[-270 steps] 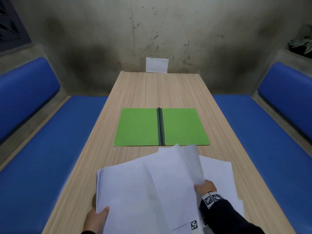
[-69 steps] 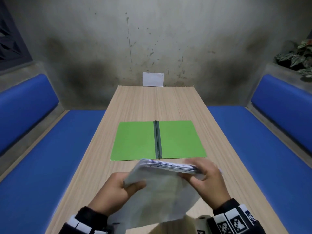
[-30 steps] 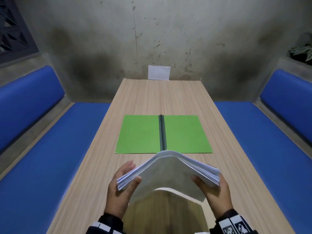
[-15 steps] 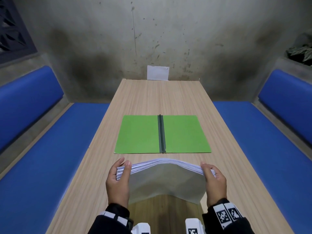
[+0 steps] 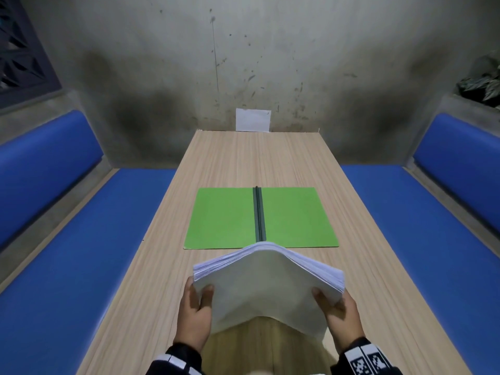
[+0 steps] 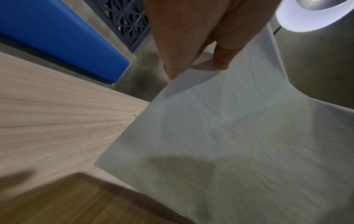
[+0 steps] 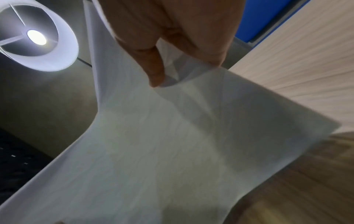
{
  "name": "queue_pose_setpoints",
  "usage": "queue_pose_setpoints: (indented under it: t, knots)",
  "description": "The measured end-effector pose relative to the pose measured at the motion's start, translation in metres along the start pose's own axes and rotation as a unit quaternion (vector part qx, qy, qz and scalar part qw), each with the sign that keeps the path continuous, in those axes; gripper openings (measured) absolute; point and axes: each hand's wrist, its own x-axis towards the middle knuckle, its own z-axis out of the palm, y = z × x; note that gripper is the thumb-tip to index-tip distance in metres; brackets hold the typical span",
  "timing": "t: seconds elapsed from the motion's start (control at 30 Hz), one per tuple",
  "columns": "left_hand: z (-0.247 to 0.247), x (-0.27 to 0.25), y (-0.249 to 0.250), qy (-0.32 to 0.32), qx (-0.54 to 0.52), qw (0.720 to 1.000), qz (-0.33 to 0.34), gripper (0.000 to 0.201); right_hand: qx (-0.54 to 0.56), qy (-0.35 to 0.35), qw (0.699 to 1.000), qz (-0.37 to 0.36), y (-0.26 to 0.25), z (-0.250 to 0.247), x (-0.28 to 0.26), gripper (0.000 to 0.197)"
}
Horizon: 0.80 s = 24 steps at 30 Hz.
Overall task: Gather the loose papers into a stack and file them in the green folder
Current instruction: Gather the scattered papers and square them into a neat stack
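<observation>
A thick stack of white papers (image 5: 267, 282) is held above the near end of the wooden table (image 5: 243, 163), bowed upward in the middle. My left hand (image 5: 196, 301) grips its left edge, thumb on the near face. My right hand (image 5: 336, 304) grips the right edge. Both wrist views show the stack (image 6: 239, 136) (image 7: 172, 144) from below, with my left hand (image 6: 201, 53) and my right hand (image 7: 168, 50) pinching its upper corners. The green folder (image 5: 224, 217) lies open and flat just beyond the stack, with a dark spine clip (image 5: 259, 212) down its middle.
Blue padded benches (image 5: 81, 253) (image 5: 433, 226) run along both sides of the table. A small white card (image 5: 253, 119) leans on the stained concrete wall at the far end. A plant (image 5: 481, 85) sits on the right ledge. A round ceiling lamp (image 7: 36, 37) hangs overhead.
The scattered sheets have been gathered into one stack. Over the last second the stack stood flatter between both hands, then bowed up again and lifted slightly.
</observation>
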Motion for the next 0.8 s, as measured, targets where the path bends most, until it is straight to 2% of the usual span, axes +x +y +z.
queue_pose_setpoints:
  t: [0.03,0.1,0.17,0.23,0.33,0.4,0.47,0.53,0.6,0.67,0.7,0.73,0.77,0.8]
  knots:
    - [0.0,-0.001,0.0,0.006,0.006,1.0,0.015,0.059,0.005,-0.001,1.0,-0.01,-0.003,0.001,-0.001,0.074]
    - [-0.002,-0.005,0.0,0.018,0.014,0.999,0.032,0.063,0.011,-0.009,0.999,-0.032,-0.007,-0.001,-0.004,0.084]
    - [-0.006,-0.008,-0.004,0.017,0.012,0.999,0.041,0.06,-0.01,-0.009,1.0,-0.025,-0.006,-0.006,-0.006,0.077]
    - [-0.009,-0.012,-0.007,0.003,-0.009,0.999,0.053,0.042,-0.064,-0.005,0.998,-0.02,0.003,-0.01,-0.007,0.059]
    - [-0.013,-0.014,-0.006,-0.012,0.008,0.996,0.085,0.055,-0.088,-0.001,0.996,0.005,0.011,-0.011,-0.008,0.028]
    - [-0.017,-0.012,-0.004,-0.008,0.027,0.994,0.106,0.064,-0.09,-0.008,0.996,0.008,0.009,-0.01,-0.008,0.03]
    - [-0.018,-0.011,0.006,0.023,0.085,0.984,0.158,0.072,-0.082,-0.02,0.996,0.005,-0.008,-0.007,-0.01,0.033]
    - [-0.019,-0.014,0.022,0.062,0.181,0.955,0.228,0.077,-0.084,-0.066,0.994,-0.009,-0.033,0.0,-0.014,0.036]
    - [-0.018,-0.017,0.034,0.064,0.288,0.905,0.306,0.084,-0.133,-0.107,0.983,-0.065,-0.054,0.005,-0.016,0.039]
    - [-0.009,-0.022,0.047,0.012,0.368,0.847,0.385,0.081,-0.211,-0.133,0.954,-0.164,-0.071,0.012,-0.018,0.036]
    - [-0.002,-0.026,0.054,-0.015,0.381,0.826,0.415,0.075,-0.256,-0.136,0.933,-0.214,-0.079,0.017,-0.02,0.031]
    - [0.006,-0.03,0.06,-0.038,0.374,0.819,0.433,0.067,-0.301,-0.133,0.909,-0.255,-0.089,0.024,-0.023,0.027]
    - [0.013,-0.035,0.067,-0.061,0.346,0.83,0.434,0.057,-0.334,-0.135,0.888,-0.287,-0.097,0.029,-0.025,0.025]
    - [0.017,-0.038,0.073,-0.081,0.3,0.853,0.418,0.048,-0.353,-0.132,0.873,-0.309,-0.105,0.033,-0.028,0.024]
